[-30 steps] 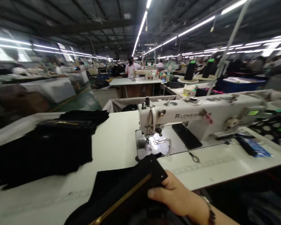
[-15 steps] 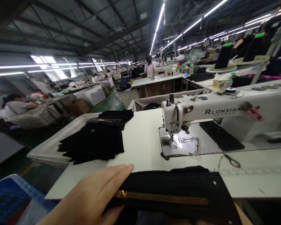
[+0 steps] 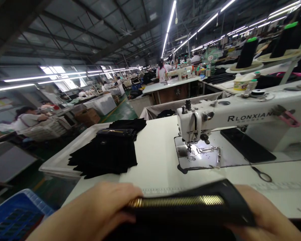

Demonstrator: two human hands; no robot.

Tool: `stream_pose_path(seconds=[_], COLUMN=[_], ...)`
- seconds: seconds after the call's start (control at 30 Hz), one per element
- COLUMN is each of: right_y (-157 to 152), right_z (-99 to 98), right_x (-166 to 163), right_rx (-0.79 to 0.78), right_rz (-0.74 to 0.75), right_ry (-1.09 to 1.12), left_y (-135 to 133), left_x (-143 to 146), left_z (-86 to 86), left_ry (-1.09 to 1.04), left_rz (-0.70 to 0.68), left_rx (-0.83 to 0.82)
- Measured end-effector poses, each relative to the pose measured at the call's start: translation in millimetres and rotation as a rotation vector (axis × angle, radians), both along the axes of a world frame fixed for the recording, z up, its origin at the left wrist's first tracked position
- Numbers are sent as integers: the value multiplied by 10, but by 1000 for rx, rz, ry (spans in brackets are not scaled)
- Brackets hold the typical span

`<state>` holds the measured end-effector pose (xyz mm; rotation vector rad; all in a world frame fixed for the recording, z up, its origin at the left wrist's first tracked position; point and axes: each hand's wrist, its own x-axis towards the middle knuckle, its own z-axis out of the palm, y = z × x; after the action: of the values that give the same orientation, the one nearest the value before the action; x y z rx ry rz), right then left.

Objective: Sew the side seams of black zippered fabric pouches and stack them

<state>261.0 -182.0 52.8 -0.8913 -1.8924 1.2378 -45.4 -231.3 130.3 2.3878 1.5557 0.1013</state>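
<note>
Between my two hands is a black fabric piece (image 3: 180,217) with a gold metal zipper (image 3: 180,201) running across it. My left hand (image 3: 102,204) grips its left end, thumb below and fingers on top. At the right end my right hand (image 3: 256,207) is closed round the edge, slightly blurred. The piece is tilted and sits low, in front of the table's near edge. Beyond it stands a white sewing machine (image 3: 215,115), its needle area lit. On the left of the table lies a stack of black fabric pieces (image 3: 110,150), the top one bearing a zipper.
Thread snips (image 3: 263,174) and a black phone-like slab (image 3: 248,144) lie right of the needle plate. A white tray (image 3: 55,160) adjoins the table's left side. Below left is a blue basket (image 3: 22,214). Thread cones (image 3: 247,53) stand at the back right. Other people sit at distant stations.
The zippered piece has tilted, so its zipper catches more light. My right hand has come into fuller view at the right end. The view has shifted slightly, moving the surroundings rightward.
</note>
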Motion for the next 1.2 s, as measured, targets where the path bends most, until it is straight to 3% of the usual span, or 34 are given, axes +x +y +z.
stream_pose_path(seconds=[0.07,0.17,0.27,0.33,0.53,0.77,0.9,1.2], right_y=[129,292,357,361,356,408,409,392], right_z=[-79,-264,-377,-395,-377,-402,-408,-380], right_x=[-145,-353,-475,-480,-335,-316,-327,-332], right_rx=[3,-37,-44,-61,-106,-227,-193,-194], right_rz=[0,23,20,0,-62,-110,-201,-234], right_ry=[-35,-63,-113,-151,-83,-57,-98,-111], left_y=[391,842,1047,1106,1221,1229,1219,1205], left_x=[80,297,557,688,704,661,688,713], left_z=[-130,-440,-687,-761,-769,-757,-751,-757], left_ry=[-6,-77,-302,-441,-644,-705,-717,-769], left_rz=[-55,-87,-142,-154,22,22,67,171], left_rx=[-228,-356,-455,-530,-566,-618,-632,-684])
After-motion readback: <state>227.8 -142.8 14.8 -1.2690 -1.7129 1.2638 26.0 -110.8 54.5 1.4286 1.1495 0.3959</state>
